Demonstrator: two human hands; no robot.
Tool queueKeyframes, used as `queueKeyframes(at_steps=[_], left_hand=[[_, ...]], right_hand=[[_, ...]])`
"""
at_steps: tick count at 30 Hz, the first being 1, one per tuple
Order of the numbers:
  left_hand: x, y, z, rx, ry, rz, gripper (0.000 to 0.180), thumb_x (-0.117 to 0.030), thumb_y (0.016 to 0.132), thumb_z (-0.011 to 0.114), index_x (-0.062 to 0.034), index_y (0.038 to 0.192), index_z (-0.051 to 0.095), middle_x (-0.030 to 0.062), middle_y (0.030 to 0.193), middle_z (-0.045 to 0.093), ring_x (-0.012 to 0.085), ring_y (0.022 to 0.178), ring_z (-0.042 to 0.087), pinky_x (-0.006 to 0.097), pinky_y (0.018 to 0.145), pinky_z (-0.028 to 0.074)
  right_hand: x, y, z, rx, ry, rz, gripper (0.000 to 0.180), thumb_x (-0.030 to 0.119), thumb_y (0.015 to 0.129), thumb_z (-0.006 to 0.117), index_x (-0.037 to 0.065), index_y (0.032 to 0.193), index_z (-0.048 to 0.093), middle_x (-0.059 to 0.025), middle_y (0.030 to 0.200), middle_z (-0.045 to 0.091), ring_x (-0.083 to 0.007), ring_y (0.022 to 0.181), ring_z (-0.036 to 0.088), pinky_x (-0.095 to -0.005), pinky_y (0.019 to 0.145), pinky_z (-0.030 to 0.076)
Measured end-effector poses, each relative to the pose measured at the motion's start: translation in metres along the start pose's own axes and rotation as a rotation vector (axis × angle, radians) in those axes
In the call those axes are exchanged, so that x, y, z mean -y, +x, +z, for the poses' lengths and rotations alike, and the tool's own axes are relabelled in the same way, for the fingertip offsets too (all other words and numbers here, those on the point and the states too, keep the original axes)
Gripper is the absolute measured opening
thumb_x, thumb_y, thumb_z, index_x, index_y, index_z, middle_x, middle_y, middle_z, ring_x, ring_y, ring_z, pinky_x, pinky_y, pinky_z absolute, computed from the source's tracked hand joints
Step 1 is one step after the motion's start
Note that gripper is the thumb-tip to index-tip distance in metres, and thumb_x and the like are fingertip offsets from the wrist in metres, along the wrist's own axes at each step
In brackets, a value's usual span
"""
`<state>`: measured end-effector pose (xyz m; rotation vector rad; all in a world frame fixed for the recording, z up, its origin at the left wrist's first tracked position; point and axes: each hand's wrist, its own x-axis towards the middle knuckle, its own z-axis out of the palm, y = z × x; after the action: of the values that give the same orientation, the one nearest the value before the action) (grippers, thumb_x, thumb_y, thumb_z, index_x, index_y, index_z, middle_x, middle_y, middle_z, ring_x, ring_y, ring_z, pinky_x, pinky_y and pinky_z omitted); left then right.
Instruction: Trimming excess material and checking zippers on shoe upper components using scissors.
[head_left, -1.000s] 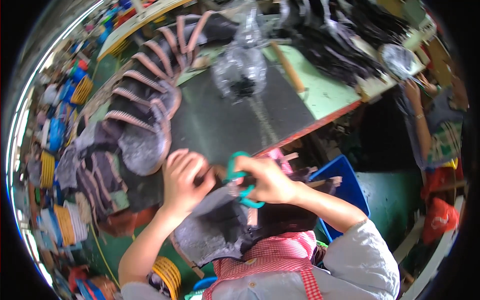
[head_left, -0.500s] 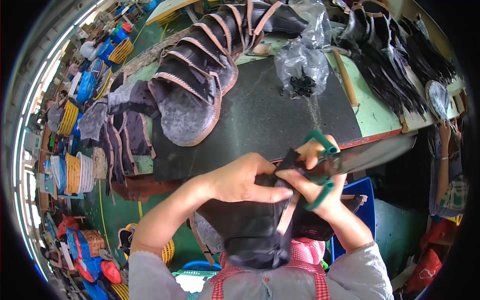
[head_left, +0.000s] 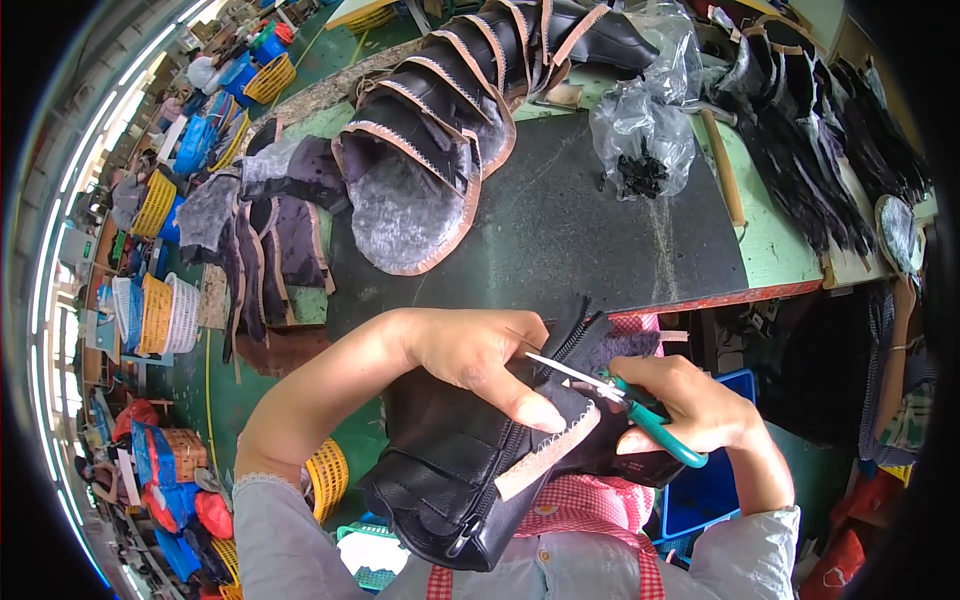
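My left hand (head_left: 475, 355) grips a black leather boot upper (head_left: 435, 425) in front of my apron, thumb pressed on its zipped edge. A black zipper (head_left: 575, 340) runs along that edge, its upper end sticking up past my fingers. Beside it lies a tan strip of edging (head_left: 540, 460) with a zigzag-stitched rim. In my right hand (head_left: 695, 405) are green-handled scissors (head_left: 655, 430), their blades pointing left across the upper near the zipper and my left fingers. Whether the blades touch the material I cannot tell.
On the bench's black mat (head_left: 560, 230) stands a row of fleece-lined boot uppers (head_left: 410, 225). A clear plastic bag (head_left: 645, 120) with small black pieces lies beside a wooden-handled hammer (head_left: 722, 165). A blue crate (head_left: 745, 385) sits to my right. Another person's arm (head_left: 900, 340) shows far right.
The scissors have swung from pointing right, blurred, to pointing left over the boot upper. The upper has turned, showing its zipper and edging more fully. My right hand's fingers have shifted on the handles.
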<state>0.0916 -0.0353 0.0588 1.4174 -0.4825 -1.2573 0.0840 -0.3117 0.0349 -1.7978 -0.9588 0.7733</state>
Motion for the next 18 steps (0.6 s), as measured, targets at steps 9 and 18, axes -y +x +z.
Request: queueKeyframes(at_steps=[9,18], left_hand=[[-0.031,-0.028,0.002,-0.756,1.094,0.550,0.038,-0.026,0.065,0.087,0.0017,0.082,0.065,0.0122,0.080,0.064,0.0317,0.078,0.061,0.041,0.078,0.049],[0.041,-0.055,0.017,-0.798,0.734,0.017,0.053,-0.010,0.081,0.065,0.0005,0.127,0.042,0.0220,0.121,0.055,0.0396,0.119,0.053,0.044,0.104,0.041]], right_hand=[[-0.045,-0.024,-0.030,-0.739,0.163,0.204,0.034,0.034,0.088,0.071,0.003,0.075,0.064,0.0028,0.054,0.049,-0.0062,0.047,0.045,-0.0250,0.043,0.034],[-0.218,-0.098,-0.172,-1.035,-0.962,0.580,0.038,0.014,0.081,0.069,0.000,0.113,0.055,-0.0201,0.098,0.063,-0.0388,0.091,0.062,-0.0468,0.079,0.048]])
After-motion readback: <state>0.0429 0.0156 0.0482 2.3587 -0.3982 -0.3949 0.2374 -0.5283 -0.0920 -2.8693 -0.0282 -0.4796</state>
